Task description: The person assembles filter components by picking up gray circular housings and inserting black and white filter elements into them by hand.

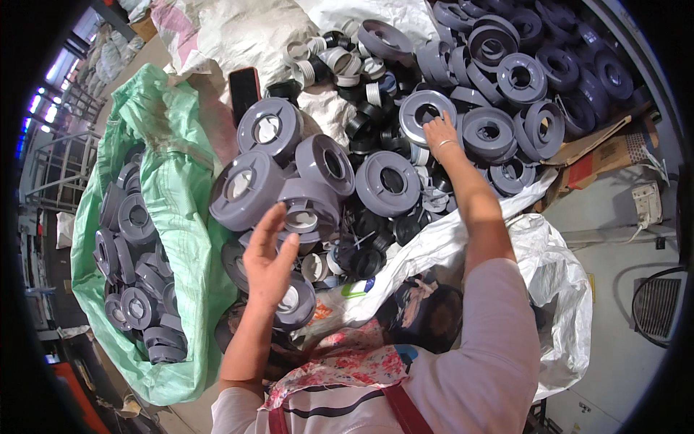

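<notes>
My left hand is open, thumb and fingers apart and nothing in it. It hovers in front of a cluster of grey plastic rings, among them one with a white centre and one standing tilted. My right hand reaches forward over the heap and has its fingers on the right rim of a grey plastic ring; the fingers seem hooked into its opening. Just nearer lies another grey ring. Small black and white threaded plastic collars are piled between the rings.
A green woven sack with more grey rings stands at the left. Many grey rings fill the far right. A phone lies on white sacking behind the cluster. Torn cardboard and a white sack are at the right.
</notes>
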Tool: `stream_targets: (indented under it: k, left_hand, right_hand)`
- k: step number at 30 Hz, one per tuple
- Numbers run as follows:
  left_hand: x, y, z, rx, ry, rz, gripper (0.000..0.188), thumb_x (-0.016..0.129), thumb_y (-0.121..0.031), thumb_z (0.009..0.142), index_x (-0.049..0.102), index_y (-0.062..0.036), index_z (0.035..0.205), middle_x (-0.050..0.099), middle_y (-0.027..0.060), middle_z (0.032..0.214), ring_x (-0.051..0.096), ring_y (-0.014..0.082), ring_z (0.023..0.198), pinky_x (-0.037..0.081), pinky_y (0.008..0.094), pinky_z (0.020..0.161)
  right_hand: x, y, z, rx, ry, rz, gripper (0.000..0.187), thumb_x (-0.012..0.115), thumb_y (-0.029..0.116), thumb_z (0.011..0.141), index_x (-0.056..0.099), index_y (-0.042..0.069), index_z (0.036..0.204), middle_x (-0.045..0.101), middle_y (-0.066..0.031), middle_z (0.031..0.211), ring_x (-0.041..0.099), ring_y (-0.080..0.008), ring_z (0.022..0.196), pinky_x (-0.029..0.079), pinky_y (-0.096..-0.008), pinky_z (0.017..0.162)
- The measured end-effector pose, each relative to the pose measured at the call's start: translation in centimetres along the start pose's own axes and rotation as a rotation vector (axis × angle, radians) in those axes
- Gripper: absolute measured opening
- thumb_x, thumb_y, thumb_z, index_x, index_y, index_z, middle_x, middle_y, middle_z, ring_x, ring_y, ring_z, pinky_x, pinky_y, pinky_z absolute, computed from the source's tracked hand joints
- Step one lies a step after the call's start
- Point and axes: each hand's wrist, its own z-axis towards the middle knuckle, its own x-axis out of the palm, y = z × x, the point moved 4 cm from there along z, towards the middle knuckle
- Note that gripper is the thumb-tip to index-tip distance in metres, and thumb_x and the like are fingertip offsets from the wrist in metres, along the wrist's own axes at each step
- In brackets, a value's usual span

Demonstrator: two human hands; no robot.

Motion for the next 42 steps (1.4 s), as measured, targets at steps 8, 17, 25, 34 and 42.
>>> stream_targets:
  k: [8,17,25,34,42]
  left_hand:
    - [6.7,4.0,0.2,-0.261,0.202,-0.441,0.048,0.060,-0.007,0.082,0.043,0.0035,0.126,0.055,0.0157,0.117,0.052,0.0234,0.109,0.041,0.0346,0.094]
    - [5.8,4.9,-0.1,-0.549,0.118,-0.855,0.040,0.052,-0.011,0.083,0.042,0.0043,0.118,0.059,0.0153,0.102,0.061,0.0230,0.090,0.051,0.0368,0.082]
    - [3.5,3.2,-0.1,-0.500,0.069,-0.752,0.047,0.060,-0.011,0.081,0.042,-0.0027,0.124,0.056,0.0071,0.109,0.057,0.0167,0.096,0.046,0.0329,0.086]
    - [6.3,2.5,-2.2,-0.496,0.111,-0.833,0.034,0.058,-0.019,0.086,0.050,0.0019,0.112,0.059,0.0086,0.103,0.057,0.0166,0.093,0.046,0.0322,0.084]
    - [5.1,0.2,-5.2,-0.445,0.186,-0.841,0.039,0.059,-0.022,0.086,0.049,0.0018,0.114,0.058,0.0081,0.104,0.057,0.0155,0.091,0.048,0.0316,0.080]
  right_hand:
    - [-11.7,2.5,-13.8,-0.089,0.103,2.130,0.059,0.046,0.043,0.087,0.048,-0.011,0.111,0.062,-0.0169,0.080,0.062,-0.0323,0.083,0.048,-0.0405,0.080]
    - [-11.5,7.8,-0.4,-0.288,-0.572,0.616,0.052,0.064,0.008,0.072,0.046,0.011,0.120,0.042,-0.0112,0.127,0.038,-0.0285,0.120,0.041,-0.0383,0.090]
    - [-7.1,8.4,5.3,-0.130,-0.223,0.563,0.030,0.054,0.004,0.076,0.055,0.008,0.106,0.050,-0.0116,0.118,0.043,-0.0338,0.113,0.042,-0.0437,0.092]
    - [-17.5,7.2,-13.8,-0.348,-0.217,1.100,0.029,0.058,0.017,0.081,0.060,0.002,0.105,0.055,-0.0163,0.091,0.055,-0.0285,0.087,0.043,-0.0338,0.079]
    - [-21.7,12.0,-20.4,-0.416,-0.155,0.990,0.090,0.081,0.039,0.057,0.037,-0.001,0.124,0.043,-0.0234,0.104,0.051,-0.0407,0.092,0.044,-0.0415,0.084]
